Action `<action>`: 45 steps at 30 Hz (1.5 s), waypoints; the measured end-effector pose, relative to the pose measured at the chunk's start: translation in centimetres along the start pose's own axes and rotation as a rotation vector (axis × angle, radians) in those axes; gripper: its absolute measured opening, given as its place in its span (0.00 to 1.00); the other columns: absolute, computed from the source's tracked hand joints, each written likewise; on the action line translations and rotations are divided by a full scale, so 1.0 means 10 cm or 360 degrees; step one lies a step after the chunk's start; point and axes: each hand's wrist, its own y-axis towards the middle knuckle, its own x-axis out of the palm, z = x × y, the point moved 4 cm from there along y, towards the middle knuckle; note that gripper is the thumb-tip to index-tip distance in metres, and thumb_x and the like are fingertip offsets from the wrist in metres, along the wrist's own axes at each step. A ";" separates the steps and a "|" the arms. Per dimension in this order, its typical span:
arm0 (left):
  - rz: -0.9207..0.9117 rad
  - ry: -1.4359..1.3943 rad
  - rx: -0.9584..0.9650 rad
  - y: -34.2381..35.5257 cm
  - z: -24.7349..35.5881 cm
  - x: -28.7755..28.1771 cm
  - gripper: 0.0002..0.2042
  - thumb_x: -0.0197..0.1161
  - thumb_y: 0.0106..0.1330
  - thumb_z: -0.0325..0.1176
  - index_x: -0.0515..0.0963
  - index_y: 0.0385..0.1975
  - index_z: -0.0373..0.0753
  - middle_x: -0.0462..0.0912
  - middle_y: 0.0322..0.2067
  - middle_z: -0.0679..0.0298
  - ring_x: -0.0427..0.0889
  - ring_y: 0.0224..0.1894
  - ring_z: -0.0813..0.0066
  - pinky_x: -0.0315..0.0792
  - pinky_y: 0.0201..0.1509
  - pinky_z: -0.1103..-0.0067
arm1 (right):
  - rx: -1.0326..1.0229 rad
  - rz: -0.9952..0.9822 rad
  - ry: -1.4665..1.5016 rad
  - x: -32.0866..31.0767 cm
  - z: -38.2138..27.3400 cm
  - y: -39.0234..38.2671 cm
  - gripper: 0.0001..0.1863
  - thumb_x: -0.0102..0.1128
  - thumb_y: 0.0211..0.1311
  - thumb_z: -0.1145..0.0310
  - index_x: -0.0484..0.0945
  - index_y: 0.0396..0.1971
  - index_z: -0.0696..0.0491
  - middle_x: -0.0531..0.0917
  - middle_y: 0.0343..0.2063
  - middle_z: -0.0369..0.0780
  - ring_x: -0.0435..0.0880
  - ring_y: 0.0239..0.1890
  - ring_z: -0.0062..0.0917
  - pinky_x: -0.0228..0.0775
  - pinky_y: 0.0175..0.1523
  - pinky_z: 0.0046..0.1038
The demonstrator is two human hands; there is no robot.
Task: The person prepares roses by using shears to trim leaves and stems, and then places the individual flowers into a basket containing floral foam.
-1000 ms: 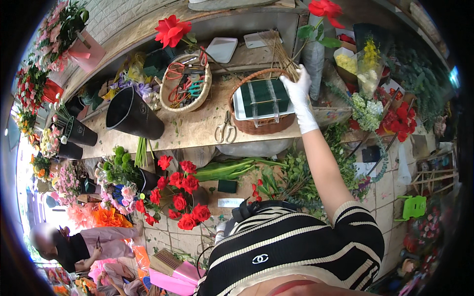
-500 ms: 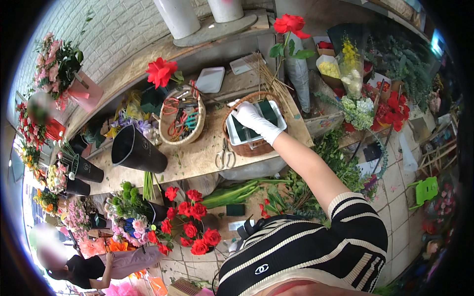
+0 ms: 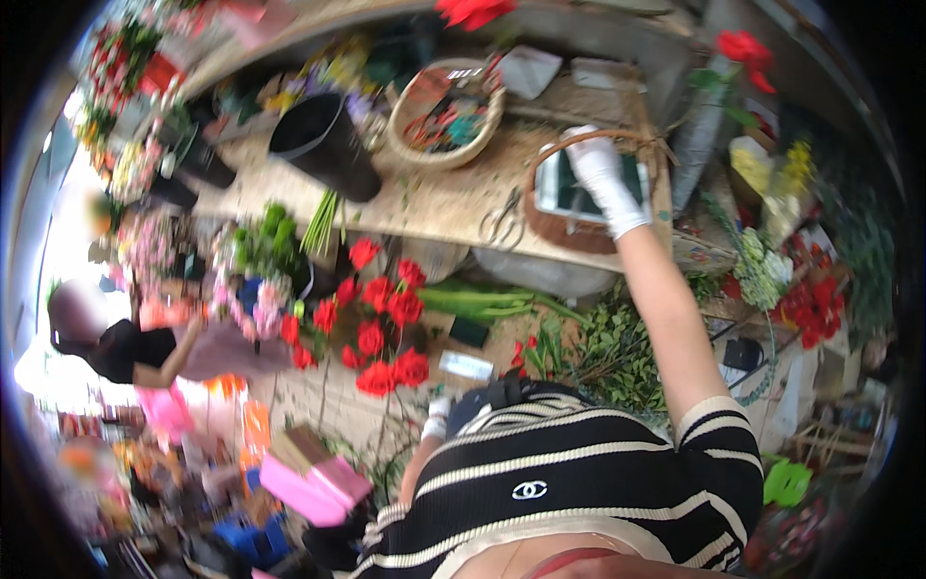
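My right hand [image 3: 593,162], in a white glove, reaches out to a brown wicker basket [image 3: 579,232] on the wooden workbench. Its fingers are closed at the basket's arched handle [image 3: 632,138]; the fingertips are partly hidden. Inside the basket sits a white liner [image 3: 549,181] with dark green floral foam [image 3: 625,174]. Scissors [image 3: 502,222] lie just left of the basket. My left hand [image 3: 437,417], also white-gloved, hangs low beside my waist, near a bunch of red roses [image 3: 371,338]. It is small and blurred, so its fingers do not show clearly.
A round basket of tools [image 3: 446,116] and a black bucket [image 3: 328,145] stand left on the bench [image 3: 434,207]. Cut greenery [image 3: 627,347] lies below its front edge. A person [image 3: 121,338] is at the left. Flowers and wrapped bunches crowd the right.
The view has swung, so the bench and basket sit farther right and higher. My left hand has come into view at my waist. My right hand stays at the basket's handle.
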 end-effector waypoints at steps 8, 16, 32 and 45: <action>0.0134 0.0164 -0.0040 -0.46 0.24 -0.06 0.13 0.51 0.59 0.40 0.79 0.38 0.43 0.79 0.43 0.52 0.78 0.47 0.55 0.71 0.50 0.66 | -0.0183 0.0107 -0.0026 0.18 0.05 0.05 0.14 0.61 0.57 0.63 0.80 0.37 0.58 0.83 0.36 0.45 0.82 0.41 0.31 0.70 0.48 0.28; 0.0286 0.0092 -0.0097 -0.52 0.18 0.03 0.12 0.51 0.57 0.36 0.81 0.31 0.42 0.82 0.36 0.53 0.80 0.43 0.59 0.71 0.48 0.69 | -0.0192 0.0118 0.0008 0.24 0.17 0.13 0.16 0.55 0.55 0.58 0.80 0.34 0.55 0.82 0.30 0.47 0.81 0.37 0.40 0.70 0.44 0.35; 0.0700 -0.2528 -0.0705 -0.99 -0.14 0.26 0.11 0.54 0.63 0.39 0.78 0.37 0.41 0.78 0.24 0.67 0.70 0.20 0.76 0.63 0.23 0.80 | -0.0306 -0.0014 0.0047 0.05 0.24 0.13 0.16 0.58 0.55 0.60 0.80 0.36 0.56 0.83 0.34 0.44 0.82 0.39 0.35 0.71 0.44 0.31; 0.0512 -0.2433 -0.1044 -1.25 -0.62 0.42 0.11 0.54 0.64 0.42 0.77 0.40 0.45 0.79 0.35 0.69 0.75 0.33 0.76 0.68 0.35 0.77 | -0.0057 -0.0718 0.0705 1.19 -1.11 -1.90 0.16 0.60 0.54 0.68 0.77 0.43 0.55 0.81 0.37 0.46 0.81 0.39 0.32 0.71 0.46 0.30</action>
